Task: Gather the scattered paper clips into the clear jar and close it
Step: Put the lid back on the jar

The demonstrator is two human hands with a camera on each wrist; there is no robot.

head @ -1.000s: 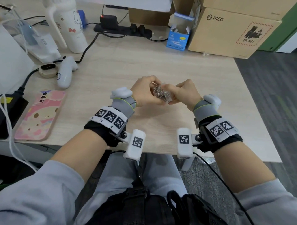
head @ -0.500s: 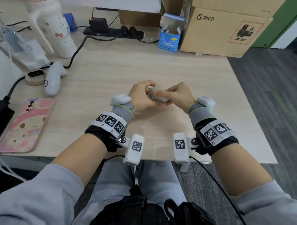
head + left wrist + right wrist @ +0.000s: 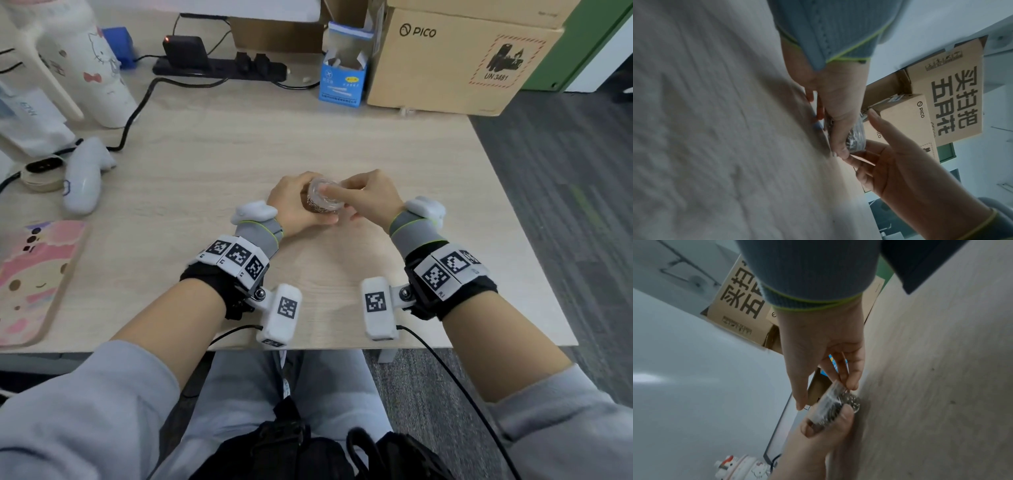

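Note:
A small clear jar (image 3: pixel 324 199) packed with silver paper clips (image 3: pixel 852 400) stands upright low over the middle of the wooden table (image 3: pixel 219 164). Its clear lid (image 3: pixel 828 400) sits on top. My left hand (image 3: pixel 295 205) curls round the jar's body from the left, thumb against its side (image 3: pixel 842 417). My right hand (image 3: pixel 346 197) reaches in from the right, one finger lying across the lid and the others pinching its rim (image 3: pixel 851 383). In the left wrist view the jar (image 3: pixel 856 138) shows between both hands. No loose clips are visible on the table.
A white controller (image 3: pixel 85 174) and a pink phone (image 3: pixel 34 281) lie on the left. A white bottle (image 3: pixel 92 61), a power strip (image 3: pixel 219 65), a blue box (image 3: pixel 342 78) and cardboard boxes (image 3: pixel 455 65) line the back edge.
The jar was tilted on its side between my hands. It now stands upright and lower, lid facing up, with my right finger laid over the lid.

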